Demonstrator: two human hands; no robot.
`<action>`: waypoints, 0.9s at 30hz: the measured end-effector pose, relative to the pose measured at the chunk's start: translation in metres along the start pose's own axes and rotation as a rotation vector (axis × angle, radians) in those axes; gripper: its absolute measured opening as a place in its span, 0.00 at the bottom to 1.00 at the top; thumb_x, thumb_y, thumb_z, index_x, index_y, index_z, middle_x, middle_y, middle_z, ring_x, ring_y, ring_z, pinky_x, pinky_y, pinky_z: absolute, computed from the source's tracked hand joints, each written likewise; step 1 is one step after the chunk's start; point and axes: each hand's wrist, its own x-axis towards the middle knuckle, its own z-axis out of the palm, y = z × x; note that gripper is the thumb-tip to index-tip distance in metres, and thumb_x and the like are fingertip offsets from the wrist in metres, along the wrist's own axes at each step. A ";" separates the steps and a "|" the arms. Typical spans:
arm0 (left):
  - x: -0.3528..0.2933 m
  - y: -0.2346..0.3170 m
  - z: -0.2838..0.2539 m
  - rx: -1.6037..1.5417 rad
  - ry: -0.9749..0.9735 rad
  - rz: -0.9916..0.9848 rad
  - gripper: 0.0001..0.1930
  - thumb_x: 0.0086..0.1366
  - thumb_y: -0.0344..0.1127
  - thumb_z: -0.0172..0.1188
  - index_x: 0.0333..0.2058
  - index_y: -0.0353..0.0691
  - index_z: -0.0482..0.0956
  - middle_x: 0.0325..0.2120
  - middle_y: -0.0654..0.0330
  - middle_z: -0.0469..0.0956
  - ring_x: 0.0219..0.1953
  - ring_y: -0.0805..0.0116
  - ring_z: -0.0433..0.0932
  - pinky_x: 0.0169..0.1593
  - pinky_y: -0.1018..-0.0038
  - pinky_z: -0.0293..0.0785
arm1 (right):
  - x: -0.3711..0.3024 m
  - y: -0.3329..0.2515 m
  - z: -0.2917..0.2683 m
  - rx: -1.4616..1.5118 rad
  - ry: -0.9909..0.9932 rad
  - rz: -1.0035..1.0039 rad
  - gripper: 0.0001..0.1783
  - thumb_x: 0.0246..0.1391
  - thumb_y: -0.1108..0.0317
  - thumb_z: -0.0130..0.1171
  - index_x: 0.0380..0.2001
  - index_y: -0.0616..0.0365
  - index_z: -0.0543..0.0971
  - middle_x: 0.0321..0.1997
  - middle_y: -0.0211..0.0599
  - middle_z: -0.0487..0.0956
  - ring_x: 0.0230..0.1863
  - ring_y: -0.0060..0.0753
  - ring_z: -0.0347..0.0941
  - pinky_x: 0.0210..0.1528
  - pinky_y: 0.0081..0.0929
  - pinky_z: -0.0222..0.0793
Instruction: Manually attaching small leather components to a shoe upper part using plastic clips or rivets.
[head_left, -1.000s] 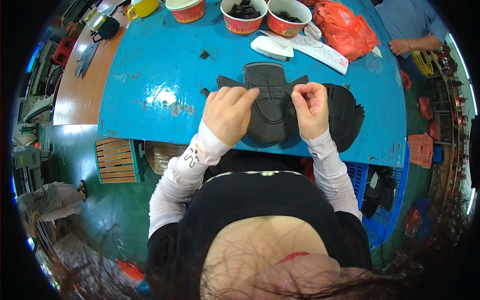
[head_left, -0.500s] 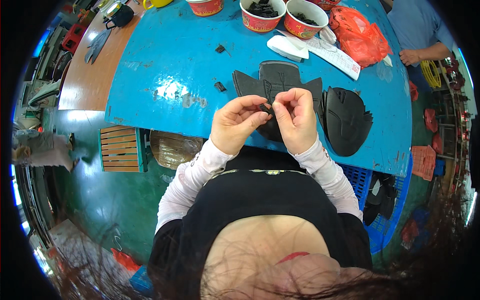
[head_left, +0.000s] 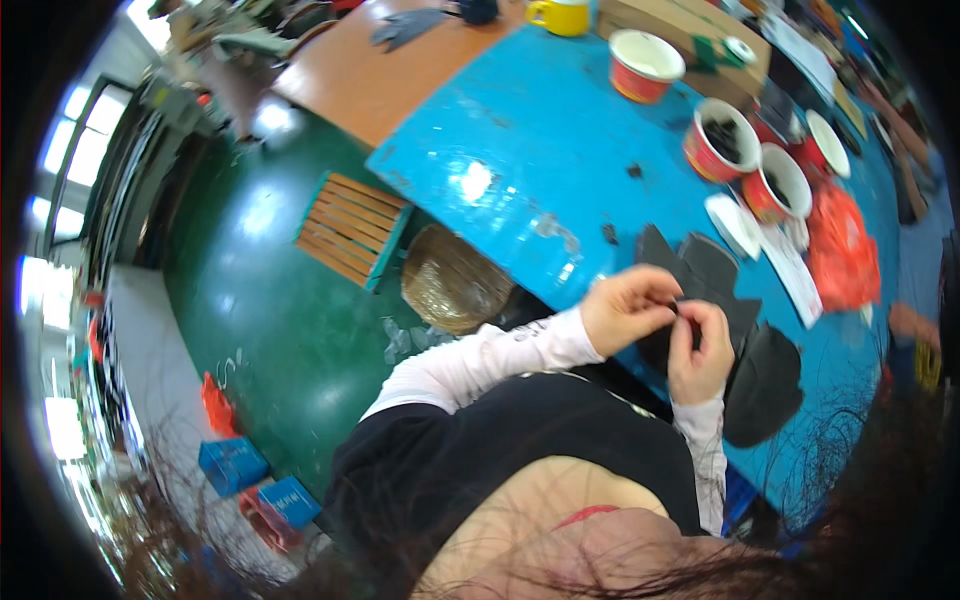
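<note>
My left hand (head_left: 630, 310) and my right hand (head_left: 702, 352) meet over the near edge of the blue table (head_left: 500, 140). Both have thumb and forefinger pinched on a small black piece (head_left: 673, 307), mostly covered by the fingertips. Beneath and beyond them lies a stack of black moulded sheets (head_left: 715, 265) with pointed flaps. A rounded black stack (head_left: 765, 385) sits just right of my right hand. Farther up the tabletop are two small black bits, one (head_left: 610, 234) near the sheets and another (head_left: 634, 171) beyond it.
Red-and-white paper bowls, one holding black bits (head_left: 722, 143), stand at the far right beside a red plastic bag (head_left: 842, 250) and a paper strip (head_left: 792, 275). A yellow mug (head_left: 560, 17) is at the back. A slatted stool (head_left: 352, 228) stands left on the floor; another person's hand (head_left: 912, 326) shows at right.
My view has turned and swung left, so the table and hands now appear farther right and tilted. The hands remain together, pinching the small black piece.
</note>
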 end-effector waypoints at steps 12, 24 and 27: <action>-0.002 0.044 -0.002 0.778 -0.016 0.470 0.08 0.56 0.24 0.66 0.35 0.37 0.80 0.33 0.57 0.80 0.35 0.62 0.80 0.38 0.72 0.76 | 0.003 -0.001 -0.021 0.772 -0.355 0.460 0.15 0.58 0.76 0.53 0.49 0.65 0.75 0.48 0.35 0.77 0.48 0.24 0.71 0.50 0.22 0.67; 0.037 0.049 -0.059 0.811 0.153 0.362 0.09 0.55 0.21 0.61 0.35 0.36 0.75 0.34 0.58 0.73 0.34 0.70 0.75 0.39 0.75 0.74 | -0.023 0.046 -0.028 0.186 0.276 0.136 0.14 0.57 0.78 0.59 0.47 0.61 0.73 0.46 0.34 0.74 0.44 0.23 0.70 0.49 0.20 0.67; 0.054 0.048 -0.093 1.013 0.215 0.326 0.09 0.51 0.22 0.58 0.34 0.36 0.73 0.31 0.58 0.70 0.32 0.68 0.72 0.36 0.73 0.72 | -0.034 0.061 -0.023 0.276 0.252 0.244 0.11 0.57 0.75 0.60 0.43 0.63 0.74 0.36 0.32 0.76 0.37 0.21 0.72 0.43 0.20 0.69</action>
